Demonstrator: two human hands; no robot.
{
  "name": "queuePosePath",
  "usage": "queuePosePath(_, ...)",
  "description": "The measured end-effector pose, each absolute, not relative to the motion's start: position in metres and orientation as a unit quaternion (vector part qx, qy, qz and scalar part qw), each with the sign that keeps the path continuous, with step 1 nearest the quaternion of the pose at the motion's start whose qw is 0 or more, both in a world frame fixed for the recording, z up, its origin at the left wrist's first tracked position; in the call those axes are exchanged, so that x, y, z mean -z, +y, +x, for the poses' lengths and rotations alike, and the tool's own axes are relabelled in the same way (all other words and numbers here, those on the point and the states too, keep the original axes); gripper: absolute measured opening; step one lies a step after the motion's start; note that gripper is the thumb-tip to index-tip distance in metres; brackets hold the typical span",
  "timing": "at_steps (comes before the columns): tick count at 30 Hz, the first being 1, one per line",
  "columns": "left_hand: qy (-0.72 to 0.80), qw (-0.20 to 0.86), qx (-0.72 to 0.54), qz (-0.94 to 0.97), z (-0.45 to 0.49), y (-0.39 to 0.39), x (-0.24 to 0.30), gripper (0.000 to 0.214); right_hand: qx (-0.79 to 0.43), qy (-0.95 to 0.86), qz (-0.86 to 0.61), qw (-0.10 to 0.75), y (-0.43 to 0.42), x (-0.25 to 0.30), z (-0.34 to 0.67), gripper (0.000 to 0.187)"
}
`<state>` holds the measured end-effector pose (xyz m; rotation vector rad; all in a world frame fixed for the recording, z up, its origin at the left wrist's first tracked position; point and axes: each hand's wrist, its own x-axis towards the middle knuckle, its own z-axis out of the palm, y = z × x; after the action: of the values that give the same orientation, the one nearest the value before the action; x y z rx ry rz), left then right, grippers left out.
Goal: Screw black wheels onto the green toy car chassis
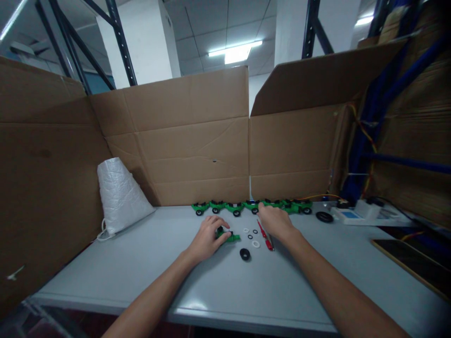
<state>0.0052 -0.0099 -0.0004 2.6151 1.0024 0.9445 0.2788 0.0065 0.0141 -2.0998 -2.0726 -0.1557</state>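
Observation:
My left hand (207,237) is closed on a green toy car body (229,236) lying on the grey table (141,272). My right hand (275,220) reaches to the far row of finished green toy cars (246,206); its fingers curl over one of them near the middle of the row. Between my hands lie a red-handled screwdriver (265,236), a loose black wheel (244,254) and several small white and black rings (252,237).
Cardboard walls (183,141) close off the back and left of the table. A white woven bag (118,195) leans at the back left. At the right are a black disc (324,217), a white device with wires (355,213) and a dark framed panel (412,263).

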Motion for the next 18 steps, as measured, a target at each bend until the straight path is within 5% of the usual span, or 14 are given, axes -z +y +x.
queuePosePath(18, 0.341, 0.082, -0.317, 0.881, 0.005, -0.006, 0.001, 0.021, -0.031, -0.646, -0.759, 0.073, 0.018, -0.007, 0.294, 0.033)
